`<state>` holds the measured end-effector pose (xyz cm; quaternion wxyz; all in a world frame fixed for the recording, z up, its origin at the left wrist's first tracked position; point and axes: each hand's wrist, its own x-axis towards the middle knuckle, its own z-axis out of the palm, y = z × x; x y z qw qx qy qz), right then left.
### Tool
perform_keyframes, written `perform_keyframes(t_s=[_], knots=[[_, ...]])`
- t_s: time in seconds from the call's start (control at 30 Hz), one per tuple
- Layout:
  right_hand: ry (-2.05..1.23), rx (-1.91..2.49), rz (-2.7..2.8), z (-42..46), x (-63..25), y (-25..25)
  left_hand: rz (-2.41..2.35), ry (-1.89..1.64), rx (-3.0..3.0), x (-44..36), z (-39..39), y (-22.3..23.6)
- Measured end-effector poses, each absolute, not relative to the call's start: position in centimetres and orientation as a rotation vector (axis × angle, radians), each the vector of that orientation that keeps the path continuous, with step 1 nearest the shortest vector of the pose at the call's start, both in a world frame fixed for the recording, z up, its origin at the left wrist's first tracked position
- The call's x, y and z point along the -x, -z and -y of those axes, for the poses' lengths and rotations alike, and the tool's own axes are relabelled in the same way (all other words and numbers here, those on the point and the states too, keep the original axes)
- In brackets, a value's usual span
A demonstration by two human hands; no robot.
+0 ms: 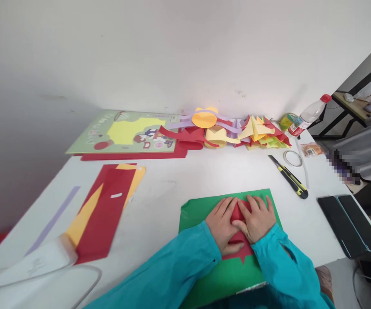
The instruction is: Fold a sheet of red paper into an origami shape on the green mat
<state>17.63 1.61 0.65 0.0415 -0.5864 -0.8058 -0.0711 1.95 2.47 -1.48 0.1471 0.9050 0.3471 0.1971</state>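
A piece of red paper, partly folded, lies on a green sheet at the table's front edge. My left hand rests on its left side, fingers stretched out and pressing down. From the right, my right hand lies on the same paper with its fingers spread. The thumb of the right hand reaches across towards the left hand. Both hands cover much of the red paper, so its folds are largely hidden.
A utility knife and a roll of tape lie at right, near a dark folding case and a plastic bottle. Folded paper pieces line the wall. Red paper and a white device are at left.
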Motion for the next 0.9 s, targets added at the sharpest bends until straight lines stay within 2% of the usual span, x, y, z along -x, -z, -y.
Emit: perform_keyframes(t_s=[0.17, 0.9], knots=[[0.249, 1.769, 2.478, -1.7, -17.7, -0.5, -1.000, -0.590, -2.616, -2.1, -2.4, 1.7], [0.290, 1.631, 2.353, 0.7, -19.8, -0.2, -0.977, -0.294, -2.721, -1.7, -2.9, -0.5]])
